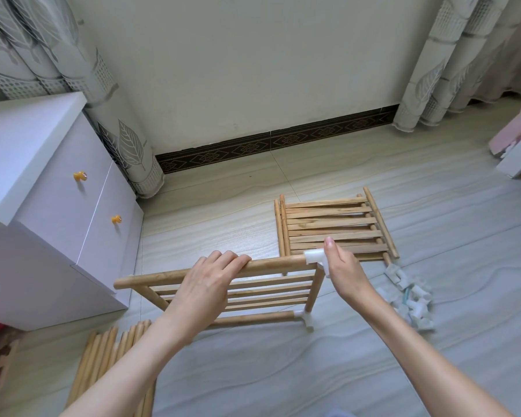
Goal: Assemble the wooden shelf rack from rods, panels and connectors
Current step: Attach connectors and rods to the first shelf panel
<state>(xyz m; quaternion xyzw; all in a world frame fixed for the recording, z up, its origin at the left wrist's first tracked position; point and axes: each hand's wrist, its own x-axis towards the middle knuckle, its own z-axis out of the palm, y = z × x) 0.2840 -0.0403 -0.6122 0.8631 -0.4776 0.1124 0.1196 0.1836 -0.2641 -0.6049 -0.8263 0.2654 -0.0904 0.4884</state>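
Assembly looks early: one slatted panel (238, 291) stands on the floor (283, 371) with two white connectors; left hand (206, 284) grips its top rod (271, 264), right hand (343, 266) pinches the corner connector (315, 256). Spare panels (331, 228) far right, loose rods (109, 350) near left, connector pile (409, 299) wait.

This is a room in a home, likely a bedroom or living space. Leaf-printed curtains (82, 85) hang to the floor on both sides of a plain pale wall (238, 70), which ends in a dark patterned skirting (277, 142). A white cabinet (42, 212) with small orange knobs (80, 176) stands at the left. The floor (313, 371) is pale wood-grain tile, and loose wooden rods (109, 353) and slatted panels (331, 227) lie spread across it.
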